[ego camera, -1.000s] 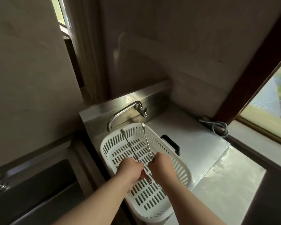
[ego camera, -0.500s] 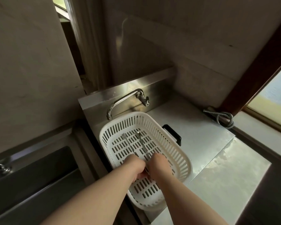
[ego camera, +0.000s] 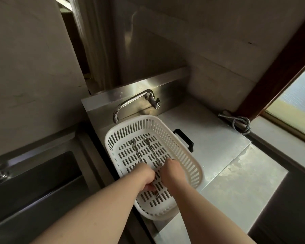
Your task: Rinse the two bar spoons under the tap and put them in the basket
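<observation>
A white slotted basket (ego camera: 188,155) rests on the steel counter below the tap (ego camera: 130,101). Two thin metal bar spoons lie along its floor, bowls pointing away from me: the left spoon (ego camera: 136,151) and the right spoon (ego camera: 151,152). My left hand (ego camera: 145,176) is closed around the near end of the left spoon. My right hand (ego camera: 173,171) is closed on the near end of the right spoon. Both hands are low inside the basket and hide the handle ends. No water shows at the tap's spout.
A black handle (ego camera: 185,140) pokes out just right of the basket. The steel counter (ego camera: 218,155) stretches right to a coiled metal hose (ego camera: 239,123) by the window. A dark sink (ego camera: 33,182) lies to the left.
Both hands have lowered the spoons from a raised, tilted hold down flat onto the basket floor. The view has shifted downward slightly.
</observation>
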Motion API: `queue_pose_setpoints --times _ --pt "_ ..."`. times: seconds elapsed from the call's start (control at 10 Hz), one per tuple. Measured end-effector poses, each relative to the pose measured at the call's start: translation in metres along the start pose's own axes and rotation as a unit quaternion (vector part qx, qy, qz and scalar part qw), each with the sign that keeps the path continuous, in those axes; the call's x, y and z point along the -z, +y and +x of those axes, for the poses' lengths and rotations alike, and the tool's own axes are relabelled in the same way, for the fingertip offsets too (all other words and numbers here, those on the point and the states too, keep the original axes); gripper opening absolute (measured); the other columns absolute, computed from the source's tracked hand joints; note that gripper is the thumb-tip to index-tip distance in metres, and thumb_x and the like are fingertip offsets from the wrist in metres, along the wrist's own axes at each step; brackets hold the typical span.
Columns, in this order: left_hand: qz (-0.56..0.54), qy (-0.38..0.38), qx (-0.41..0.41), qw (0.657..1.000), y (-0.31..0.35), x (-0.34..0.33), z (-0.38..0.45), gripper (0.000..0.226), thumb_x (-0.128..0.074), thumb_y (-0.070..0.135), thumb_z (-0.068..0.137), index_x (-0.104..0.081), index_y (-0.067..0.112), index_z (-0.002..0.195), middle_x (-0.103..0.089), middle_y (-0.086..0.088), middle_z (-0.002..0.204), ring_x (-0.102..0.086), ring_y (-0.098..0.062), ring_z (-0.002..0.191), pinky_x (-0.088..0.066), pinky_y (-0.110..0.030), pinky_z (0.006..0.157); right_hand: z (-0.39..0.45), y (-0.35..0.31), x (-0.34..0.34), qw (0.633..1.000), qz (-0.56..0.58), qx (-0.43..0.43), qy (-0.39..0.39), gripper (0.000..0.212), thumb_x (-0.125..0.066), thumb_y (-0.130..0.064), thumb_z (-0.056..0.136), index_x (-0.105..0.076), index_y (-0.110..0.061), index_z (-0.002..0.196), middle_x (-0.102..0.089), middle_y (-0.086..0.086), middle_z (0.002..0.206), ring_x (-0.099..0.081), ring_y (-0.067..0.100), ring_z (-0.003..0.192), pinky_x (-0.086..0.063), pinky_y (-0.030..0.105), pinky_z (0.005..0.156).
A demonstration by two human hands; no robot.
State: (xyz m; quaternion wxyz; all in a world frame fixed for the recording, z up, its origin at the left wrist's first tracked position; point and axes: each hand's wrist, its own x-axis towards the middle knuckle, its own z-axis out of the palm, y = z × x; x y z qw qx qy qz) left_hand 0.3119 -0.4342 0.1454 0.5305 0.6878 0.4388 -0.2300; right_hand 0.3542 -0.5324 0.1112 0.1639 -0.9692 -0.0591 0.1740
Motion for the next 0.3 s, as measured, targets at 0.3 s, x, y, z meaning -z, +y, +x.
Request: queue_pose_setpoints --times 0.3 --pt "0.083 0.108 -0.159 0.978 0.001 0.040 -0.022 0.022 -0.050 0.033 0.087 -0.055 0.020 0.104 -0.068 -0.003 0.091 -0.068 -0.020 0.071 -0.053 -0.027 0.054 -0.025 -0.014 0.013 0.994 0.045 0.027 0.097 0.008 -0.051 -0.018 0.091 -0.053 -0.020 0.083 -0.054 -0.006 0.082 -0.051 0.006 0.063 -0.043 0.023 0.052"
